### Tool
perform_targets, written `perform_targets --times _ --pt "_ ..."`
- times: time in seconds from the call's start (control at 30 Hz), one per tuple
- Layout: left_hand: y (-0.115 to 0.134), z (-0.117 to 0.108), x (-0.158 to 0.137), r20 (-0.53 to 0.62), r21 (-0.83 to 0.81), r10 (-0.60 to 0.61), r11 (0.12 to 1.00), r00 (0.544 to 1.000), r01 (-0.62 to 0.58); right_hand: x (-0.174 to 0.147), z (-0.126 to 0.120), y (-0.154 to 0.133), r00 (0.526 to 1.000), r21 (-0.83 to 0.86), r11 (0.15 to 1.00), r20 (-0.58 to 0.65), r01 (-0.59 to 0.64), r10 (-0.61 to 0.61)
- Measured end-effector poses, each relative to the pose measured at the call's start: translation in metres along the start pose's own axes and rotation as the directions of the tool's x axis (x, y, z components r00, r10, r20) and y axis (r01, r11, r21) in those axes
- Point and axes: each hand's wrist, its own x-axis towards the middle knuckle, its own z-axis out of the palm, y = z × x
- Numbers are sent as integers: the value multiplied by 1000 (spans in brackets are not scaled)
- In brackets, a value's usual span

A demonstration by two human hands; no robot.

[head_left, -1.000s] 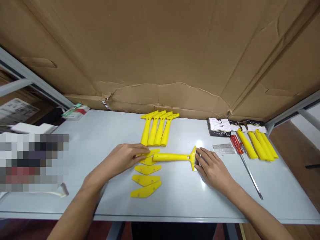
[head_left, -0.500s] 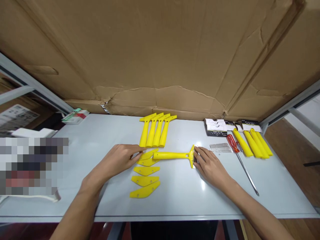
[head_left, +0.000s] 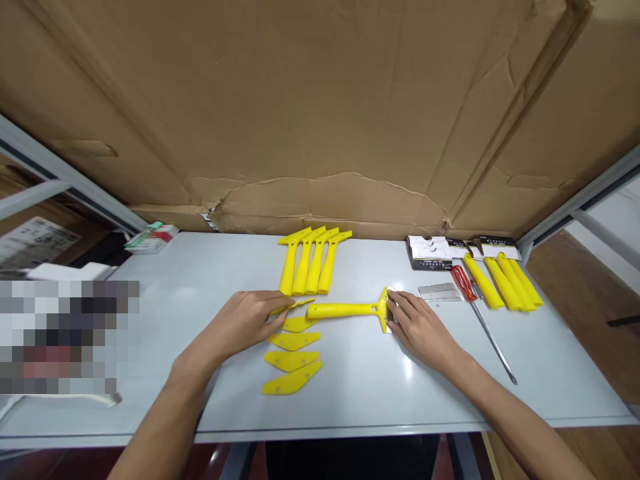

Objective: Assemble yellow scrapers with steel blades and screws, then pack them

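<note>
My left hand (head_left: 250, 321) pinches a flat yellow scraper cover plate (head_left: 303, 303) by its left end, tilted up off the table. Below it several like plates with small holes, one of them a yellow plate (head_left: 294, 341), lie in a column. My right hand (head_left: 421, 328) is closed over the head of a yellow scraper (head_left: 345, 311), which lies with its handle pointing left. A strip of metal blade shows at the head's edge; my fingers hide the rest.
Several yellow scraper handles (head_left: 314, 267) lie side by side behind my hands. To the right are thin metal blades (head_left: 439, 292), a red-handled screwdriver (head_left: 464, 283), black-and-white boxes (head_left: 430, 253) and more yellow handles (head_left: 507, 283). Cardboard (head_left: 320, 120) walls the table's back.
My left hand has lifted the top plate, which now tilts on edge away from the one beneath. My right hand stays on the scraper head. The view has shifted slightly.
</note>
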Motion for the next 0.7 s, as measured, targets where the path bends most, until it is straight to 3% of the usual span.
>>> perform_targets --times 0.13,0.23,0.33,0.43,0.5,0.6,0.7 --pt "1 -6 1 -40 90 51 995 998 -47 0 1 1 1000 31 999 19 -17 16" --pt "4 -12 3 -191 105 42 994 981 -22 -1 -1 2 999 99 994 0 -51 51" --pt "15 -17 7 -375 48 28 999 927 -11 0 -9 5 992 275 958 -73 -81 105" --pt "38 -18 13 -470 -166 76 971 879 -172 0 -23 5 979 560 826 -123 -67 163" --pt "58 -14 17 -480 -269 165 907 862 -324 0 -33 2 984 755 656 -92 -29 150" --pt "90 -4 24 -475 -240 370 818 798 -523 -2 -43 -6 1000 899 438 1 -15 31" --pt "113 6 34 -453 -269 477 732 753 -625 -4 -42 -13 998 878 478 22 12 -65"
